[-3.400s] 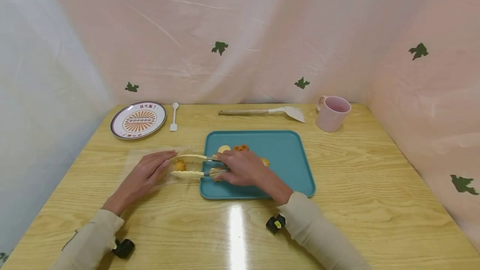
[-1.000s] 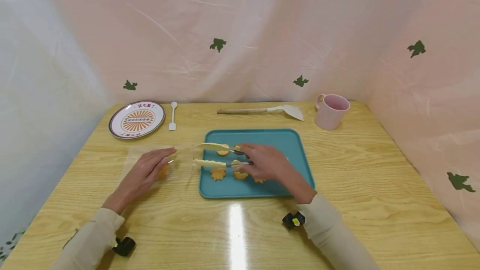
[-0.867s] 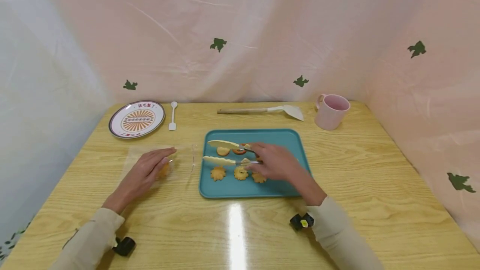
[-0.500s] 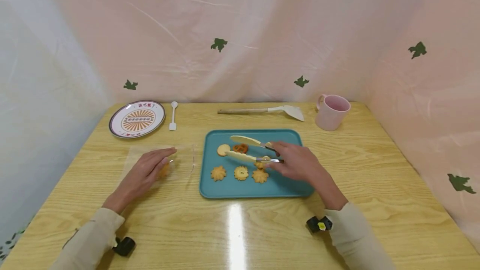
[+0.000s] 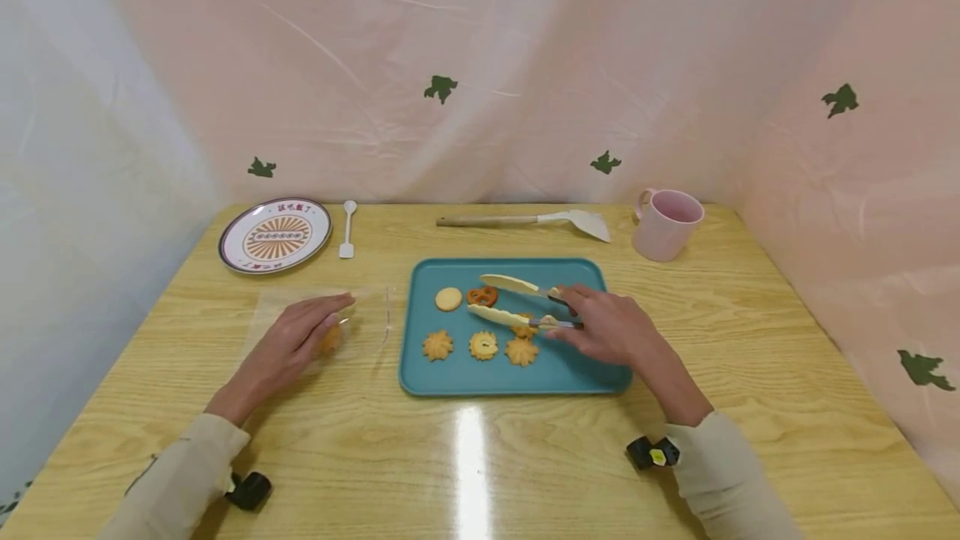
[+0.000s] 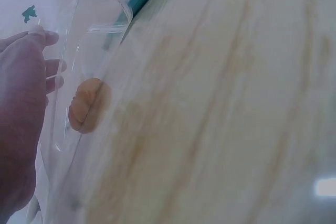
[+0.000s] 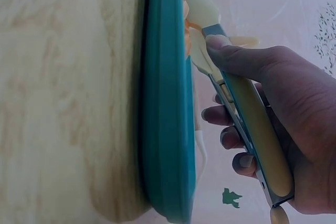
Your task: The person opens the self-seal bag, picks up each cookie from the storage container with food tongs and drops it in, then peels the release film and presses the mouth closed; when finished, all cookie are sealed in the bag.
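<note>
My left hand (image 5: 288, 348) holds a clear plastic bag (image 5: 367, 319) on the table, its mouth facing the tray. Inside the bag lies an orange-brown cookie (image 6: 88, 106), partly covered by the hand in the head view. My right hand (image 5: 611, 327) grips metal tongs (image 5: 501, 317) with cream tips; the tips stand apart over the teal tray (image 5: 577, 377), near a pretzel cookie (image 5: 482, 297). Also on the tray are a round pale cookie (image 5: 448, 299), a ring-shaped one (image 5: 483, 345) and several flower-shaped ones (image 5: 438, 345), one partly under the tongs.
Behind the tray lies a spatula (image 5: 491, 222) with a wooden handle. A pink mug (image 5: 663, 227) stands at the back right. At the back left are a patterned plate (image 5: 247, 261) and a small white spoon (image 5: 348, 232). Cloth walls enclose the table.
My right hand has drawn the tongs out of the bag's mouth and right over the tray. The cookie between their tips is now left in the bag. My left hand has stayed put.
</note>
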{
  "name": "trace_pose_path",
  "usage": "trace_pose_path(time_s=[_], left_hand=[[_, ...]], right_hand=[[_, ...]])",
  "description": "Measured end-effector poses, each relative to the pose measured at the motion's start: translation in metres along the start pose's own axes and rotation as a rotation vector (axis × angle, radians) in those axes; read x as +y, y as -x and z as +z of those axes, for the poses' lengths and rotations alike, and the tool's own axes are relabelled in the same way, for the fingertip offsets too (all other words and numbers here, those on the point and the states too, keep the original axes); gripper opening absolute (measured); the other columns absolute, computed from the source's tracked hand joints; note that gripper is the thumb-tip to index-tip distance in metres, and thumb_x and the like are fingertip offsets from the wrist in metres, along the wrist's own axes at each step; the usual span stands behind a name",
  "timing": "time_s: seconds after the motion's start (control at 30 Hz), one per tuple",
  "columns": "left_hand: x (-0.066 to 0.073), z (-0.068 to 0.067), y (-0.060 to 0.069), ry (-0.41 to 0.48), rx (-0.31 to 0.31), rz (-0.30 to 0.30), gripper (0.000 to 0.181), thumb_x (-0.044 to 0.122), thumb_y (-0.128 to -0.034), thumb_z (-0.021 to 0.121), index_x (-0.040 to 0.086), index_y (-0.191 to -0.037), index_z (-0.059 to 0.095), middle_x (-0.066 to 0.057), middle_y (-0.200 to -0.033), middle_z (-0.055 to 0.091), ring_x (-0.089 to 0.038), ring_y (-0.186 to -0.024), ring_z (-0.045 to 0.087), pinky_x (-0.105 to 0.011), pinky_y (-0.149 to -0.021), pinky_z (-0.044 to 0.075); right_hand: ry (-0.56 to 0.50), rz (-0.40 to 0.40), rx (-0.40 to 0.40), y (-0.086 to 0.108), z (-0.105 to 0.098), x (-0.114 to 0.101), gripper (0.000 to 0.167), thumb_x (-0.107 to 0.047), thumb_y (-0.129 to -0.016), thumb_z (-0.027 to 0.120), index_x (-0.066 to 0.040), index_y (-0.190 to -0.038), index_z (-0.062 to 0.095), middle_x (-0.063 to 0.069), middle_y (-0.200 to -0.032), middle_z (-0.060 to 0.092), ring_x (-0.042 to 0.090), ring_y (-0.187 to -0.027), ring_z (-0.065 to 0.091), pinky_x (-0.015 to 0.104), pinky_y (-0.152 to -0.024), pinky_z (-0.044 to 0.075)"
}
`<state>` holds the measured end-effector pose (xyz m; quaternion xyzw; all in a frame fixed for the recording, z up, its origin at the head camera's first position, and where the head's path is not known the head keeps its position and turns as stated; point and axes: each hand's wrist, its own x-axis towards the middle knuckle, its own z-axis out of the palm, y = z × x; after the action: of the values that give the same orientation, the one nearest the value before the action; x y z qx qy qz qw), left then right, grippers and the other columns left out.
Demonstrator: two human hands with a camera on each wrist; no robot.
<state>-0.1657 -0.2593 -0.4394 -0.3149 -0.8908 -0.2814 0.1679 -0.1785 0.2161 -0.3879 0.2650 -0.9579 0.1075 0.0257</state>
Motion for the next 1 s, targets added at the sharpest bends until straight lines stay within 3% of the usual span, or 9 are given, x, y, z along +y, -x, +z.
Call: trace_pose_path(time_s=[0.3, 0.63, 0.83, 1.0], left_hand=[[0.000, 0.001, 0.000, -0.006, -0.003, -0.007, 0.037, 0.002, -0.1059, 0.056, 0.006, -0.142, 0.062, -0.013, -0.141, 0.063, -0.036, -0.129, 0.056, -0.039, -0.113, 0.037], [0.001, 0.000, 0.000, -0.011, -0.018, -0.026, 0.037, 0.004, -0.1069, 0.055, 0.007, -0.143, 0.061, -0.013, -0.141, 0.063, -0.036, -0.129, 0.056, -0.037, -0.114, 0.036], [0.002, 0.000, 0.001, -0.007, -0.016, -0.025, 0.037, 0.003, -0.1064, 0.055, 0.006, -0.143, 0.061, -0.013, -0.142, 0.062, -0.036, -0.130, 0.055, -0.043, -0.113, 0.037], [0.002, 0.000, 0.001, -0.007, -0.012, -0.030, 0.037, 0.003, -0.1058, 0.056, 0.007, -0.142, 0.062, -0.012, -0.141, 0.063, -0.035, -0.129, 0.056, -0.040, -0.114, 0.037]], right_hand=[[0.006, -0.008, -0.030, -0.004, -0.007, 0.001, 0.053, -0.043, -0.093, 0.078, -0.004, -0.127, 0.065, 0.002, -0.095, 0.063, 0.020, -0.075, 0.062, 0.043, -0.060, 0.053], [-0.004, -0.001, -0.089, -0.009, -0.014, -0.002, 0.056, -0.040, -0.094, 0.077, -0.001, -0.132, 0.064, 0.007, -0.103, 0.067, 0.022, -0.082, 0.063, 0.046, -0.065, 0.054], [-0.016, -0.005, -0.092, -0.010, -0.014, -0.001, 0.051, -0.040, -0.094, 0.077, -0.003, -0.127, 0.066, 0.004, -0.094, 0.062, 0.018, -0.075, 0.056, 0.041, -0.062, 0.050], [-0.027, -0.015, -0.100, -0.011, -0.014, 0.000, 0.043, -0.039, -0.095, 0.077, -0.005, -0.118, 0.067, 0.000, -0.087, 0.057, 0.016, -0.071, 0.052, 0.037, -0.058, 0.046]])
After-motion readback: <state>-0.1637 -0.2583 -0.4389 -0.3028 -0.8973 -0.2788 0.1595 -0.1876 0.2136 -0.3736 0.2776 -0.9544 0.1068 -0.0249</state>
